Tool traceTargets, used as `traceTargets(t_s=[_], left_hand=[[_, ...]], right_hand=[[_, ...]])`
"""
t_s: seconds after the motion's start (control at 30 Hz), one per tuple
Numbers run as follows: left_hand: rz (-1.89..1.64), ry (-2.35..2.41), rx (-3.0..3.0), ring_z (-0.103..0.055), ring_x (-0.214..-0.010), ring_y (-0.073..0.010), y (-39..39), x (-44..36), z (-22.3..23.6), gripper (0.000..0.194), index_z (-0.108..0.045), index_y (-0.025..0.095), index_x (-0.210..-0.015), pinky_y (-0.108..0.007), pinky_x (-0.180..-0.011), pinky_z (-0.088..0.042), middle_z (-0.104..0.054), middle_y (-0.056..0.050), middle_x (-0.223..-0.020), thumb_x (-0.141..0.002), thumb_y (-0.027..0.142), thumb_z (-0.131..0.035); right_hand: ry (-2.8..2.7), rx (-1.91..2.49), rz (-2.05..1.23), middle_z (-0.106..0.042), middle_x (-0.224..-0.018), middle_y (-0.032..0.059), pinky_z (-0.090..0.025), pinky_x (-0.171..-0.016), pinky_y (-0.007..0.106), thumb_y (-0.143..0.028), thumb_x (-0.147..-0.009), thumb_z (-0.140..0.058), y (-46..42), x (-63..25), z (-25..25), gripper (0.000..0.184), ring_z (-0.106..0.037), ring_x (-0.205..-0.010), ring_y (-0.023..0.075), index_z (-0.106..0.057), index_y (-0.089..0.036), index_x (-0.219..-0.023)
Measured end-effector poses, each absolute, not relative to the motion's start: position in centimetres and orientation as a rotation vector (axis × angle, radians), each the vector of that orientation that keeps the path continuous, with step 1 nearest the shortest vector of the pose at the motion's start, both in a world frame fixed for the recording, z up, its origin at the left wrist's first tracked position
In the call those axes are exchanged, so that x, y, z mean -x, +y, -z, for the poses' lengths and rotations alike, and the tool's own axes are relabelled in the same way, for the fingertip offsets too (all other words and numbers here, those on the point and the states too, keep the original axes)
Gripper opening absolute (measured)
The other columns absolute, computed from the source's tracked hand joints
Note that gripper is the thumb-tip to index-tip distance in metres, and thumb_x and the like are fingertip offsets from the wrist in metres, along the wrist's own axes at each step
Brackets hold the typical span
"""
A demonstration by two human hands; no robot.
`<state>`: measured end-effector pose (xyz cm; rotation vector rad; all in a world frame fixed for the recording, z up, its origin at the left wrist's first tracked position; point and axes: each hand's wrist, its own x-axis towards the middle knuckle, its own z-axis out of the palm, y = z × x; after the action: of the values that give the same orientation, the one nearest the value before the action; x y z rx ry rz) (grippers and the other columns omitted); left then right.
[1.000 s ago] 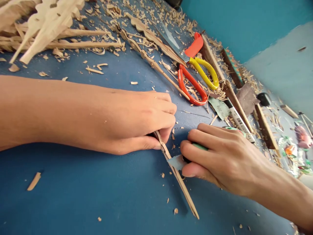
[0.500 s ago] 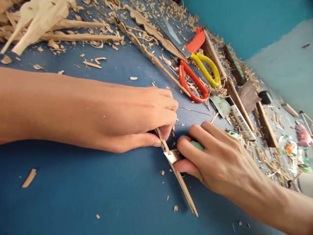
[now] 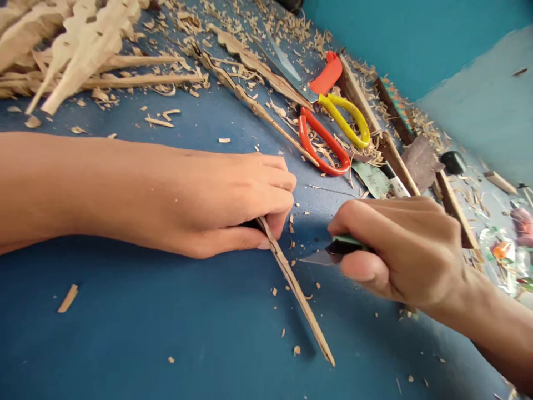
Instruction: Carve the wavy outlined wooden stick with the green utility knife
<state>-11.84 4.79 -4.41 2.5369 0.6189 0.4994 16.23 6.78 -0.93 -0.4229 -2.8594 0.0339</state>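
My left hand (image 3: 250, 200) is closed on the upper end of a thin carved wooden stick (image 3: 300, 294), thumb and fingers pinching it. The stick slants down to the right, its tapered end pointing toward me; its top is hidden in the hand. My right hand (image 3: 400, 250) is wrapped round the green and black handle of a craft knife (image 3: 339, 245). The knife's short blade (image 3: 317, 258) points left, just to the right of the stick and apart from it. Small wood chips (image 3: 296, 350) lie around the stick.
Scissors with red and yellow handles (image 3: 325, 141) lie beyond my hands, beside carved sticks (image 3: 260, 111). More carved wooden pieces (image 3: 91, 53) are piled at upper left. Wooden strips (image 3: 458, 211), a marker (image 3: 397, 183) and shavings (image 3: 308, 33) line the wall side of the blue table (image 3: 145, 333).
My right hand has drawn the knife back to the right, off the stick, and turned so the blade shows. My left hand still holds the stick in nearly the same place.
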Motion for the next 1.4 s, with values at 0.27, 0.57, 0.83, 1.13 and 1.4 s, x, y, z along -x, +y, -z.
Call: traceTargets(t_s=[0.27, 0.57, 0.83, 1.13, 1.4], left_hand=[[-0.520, 0.628, -2.556, -0.063, -0.103, -0.0207, 4.5, 12.1, 5.0, 0.021, -0.066, 0.025, -0.100, -0.032, -0.094, -0.049, -0.063, 0.001, -0.102, -0.114, 0.025, -0.051], [-0.546, 0.613, -2.574, -0.063, -0.098, -0.0232, 4.8, 11.7, 5.3, 0.017, -0.065, 0.027, -0.095, -0.036, -0.097, -0.051, -0.064, 0.004, -0.096, -0.110, 0.031, -0.059], [-0.498, 0.658, -2.592, -0.061, -0.095, -0.0220, 4.7, 11.3, 4.8, 0.022, -0.063, 0.025, -0.089, -0.033, -0.097, -0.048, -0.065, 0.003, -0.095, -0.110, 0.027, -0.063], [-0.536, 0.626, -2.556, -0.064, -0.102, -0.0218, 4.6, 11.5, 4.9, 0.017, -0.064, 0.026, -0.092, -0.032, -0.112, -0.048, -0.066, 0.004, -0.101, -0.109, 0.024, -0.062], [-0.572, 0.567, -2.631, -0.063, -0.097, -0.0212, 4.9, 11.8, 5.3, 0.024, -0.060, 0.025, -0.091, -0.035, -0.108, -0.050, -0.063, 0.002, -0.100, -0.113, 0.022, -0.051]], right_hand=[[-2.863, 0.366, 0.163, -0.046, -0.057, -0.0031, -0.026, -0.050, 0.034, -0.042, -0.124, -0.029, 7.3, -14.7, 2.1, 0.067, -0.034, -0.051, 0.0124, -0.055, -0.021, -0.066], [-2.855, 0.319, 0.263, -0.045, -0.055, -0.0022, -0.025, -0.050, 0.036, -0.045, -0.124, -0.032, 7.4, -14.2, 2.4, 0.068, -0.036, -0.051, 0.0137, -0.053, -0.022, -0.063], [-2.937, 0.227, 0.109, -0.051, -0.059, -0.0016, -0.028, -0.052, 0.037, -0.042, -0.123, -0.034, 8.3, -14.1, 2.2, 0.064, -0.040, -0.052, 0.0143, -0.061, -0.021, -0.070], [-2.973, 0.255, 0.106, -0.055, -0.059, -0.0010, -0.026, -0.053, 0.038, -0.045, -0.123, -0.036, 8.6, -13.9, 1.9, 0.064, -0.043, -0.052, 0.0146, -0.066, -0.021, -0.072], [-3.065, 0.168, 0.134, -0.065, -0.061, 0.0006, -0.022, -0.053, 0.038, -0.043, -0.123, -0.030, 9.1, -13.6, 1.7, 0.067, -0.050, -0.051, 0.0146, -0.071, -0.020, -0.076]])
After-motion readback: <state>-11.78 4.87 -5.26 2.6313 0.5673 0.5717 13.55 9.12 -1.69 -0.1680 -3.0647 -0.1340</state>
